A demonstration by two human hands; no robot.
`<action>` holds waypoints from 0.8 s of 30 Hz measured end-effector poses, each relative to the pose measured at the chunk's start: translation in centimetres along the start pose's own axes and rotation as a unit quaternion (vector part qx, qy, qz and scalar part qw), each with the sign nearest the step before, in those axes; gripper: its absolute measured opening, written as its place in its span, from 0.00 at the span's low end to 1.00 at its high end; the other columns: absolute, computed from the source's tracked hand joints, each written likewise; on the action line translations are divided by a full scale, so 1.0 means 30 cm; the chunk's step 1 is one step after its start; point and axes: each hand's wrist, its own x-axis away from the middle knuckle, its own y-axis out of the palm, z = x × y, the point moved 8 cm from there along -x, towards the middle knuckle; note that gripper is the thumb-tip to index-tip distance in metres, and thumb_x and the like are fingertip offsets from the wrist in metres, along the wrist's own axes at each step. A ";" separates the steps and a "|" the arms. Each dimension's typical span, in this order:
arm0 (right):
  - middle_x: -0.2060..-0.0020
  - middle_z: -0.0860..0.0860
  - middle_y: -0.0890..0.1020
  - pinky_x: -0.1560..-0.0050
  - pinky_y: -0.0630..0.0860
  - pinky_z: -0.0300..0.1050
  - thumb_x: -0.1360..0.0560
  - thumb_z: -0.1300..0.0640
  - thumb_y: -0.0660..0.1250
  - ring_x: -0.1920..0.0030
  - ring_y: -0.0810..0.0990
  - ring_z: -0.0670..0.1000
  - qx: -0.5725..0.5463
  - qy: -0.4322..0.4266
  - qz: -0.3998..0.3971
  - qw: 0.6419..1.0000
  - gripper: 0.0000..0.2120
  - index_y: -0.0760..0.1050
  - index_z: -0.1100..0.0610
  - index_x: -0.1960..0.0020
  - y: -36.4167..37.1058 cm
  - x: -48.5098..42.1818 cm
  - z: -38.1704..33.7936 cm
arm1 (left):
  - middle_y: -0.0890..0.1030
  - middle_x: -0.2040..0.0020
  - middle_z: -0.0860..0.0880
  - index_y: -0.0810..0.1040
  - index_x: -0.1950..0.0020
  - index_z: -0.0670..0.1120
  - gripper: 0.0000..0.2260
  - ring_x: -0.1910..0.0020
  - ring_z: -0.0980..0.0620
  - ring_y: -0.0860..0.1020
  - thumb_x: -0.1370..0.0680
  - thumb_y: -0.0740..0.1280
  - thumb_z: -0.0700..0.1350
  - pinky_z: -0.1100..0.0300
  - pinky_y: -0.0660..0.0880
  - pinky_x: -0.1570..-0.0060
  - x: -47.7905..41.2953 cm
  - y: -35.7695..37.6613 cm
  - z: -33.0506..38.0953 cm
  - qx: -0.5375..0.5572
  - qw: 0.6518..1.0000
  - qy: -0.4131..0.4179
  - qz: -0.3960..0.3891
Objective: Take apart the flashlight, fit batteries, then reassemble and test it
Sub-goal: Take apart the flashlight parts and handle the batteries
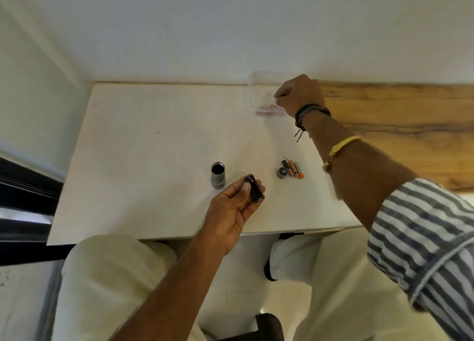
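Note:
My left hand (232,208) grips a black battery holder (254,188) just above the white table's near part. The grey flashlight body (218,174) stands upright on the table to its left, open end up. To the right lie the round tail cap (282,172) and several small batteries (295,169) side by side. My right hand (298,95) reaches into a clear plastic box (252,92) at the far edge, fingers curled over the batteries (269,110) in it. I cannot tell whether it grips one.
The white table (154,148) ends near my lap; a wooden surface (400,115) adjoins it on the right. A wall rises behind the table. A dark frame (23,187) sits at the left.

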 end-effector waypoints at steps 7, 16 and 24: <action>0.44 0.57 0.85 0.42 0.81 0.56 0.24 0.58 0.63 0.46 0.83 0.63 0.200 -0.013 -0.102 0.974 0.14 0.83 0.56 0.42 0.090 -0.116 -0.036 | 0.84 0.43 0.38 0.82 0.41 0.39 0.12 0.43 0.43 0.83 0.23 0.67 0.39 0.55 0.82 0.50 -0.014 -0.005 -0.001 0.021 1.000 -0.008 -0.014; 0.43 0.56 0.84 0.42 0.81 0.57 0.25 0.58 0.65 0.46 0.82 0.62 0.253 -0.057 -0.143 0.955 0.14 0.83 0.54 0.43 0.114 -0.106 -0.084 | 0.83 0.43 0.38 0.80 0.38 0.38 0.15 0.43 0.42 0.83 0.25 0.68 0.39 0.56 0.82 0.51 -0.001 0.000 0.000 0.026 1.000 -0.005 -0.016; 0.47 0.49 0.84 0.51 0.80 0.49 0.29 0.54 0.71 0.49 0.83 0.58 0.183 -0.065 -0.087 0.977 0.07 0.84 0.45 0.53 0.089 -0.084 -0.083 | 0.83 0.43 0.37 0.81 0.40 0.39 0.14 0.44 0.42 0.83 0.25 0.68 0.39 0.55 0.82 0.50 0.000 0.003 0.003 0.029 0.999 -0.007 -0.019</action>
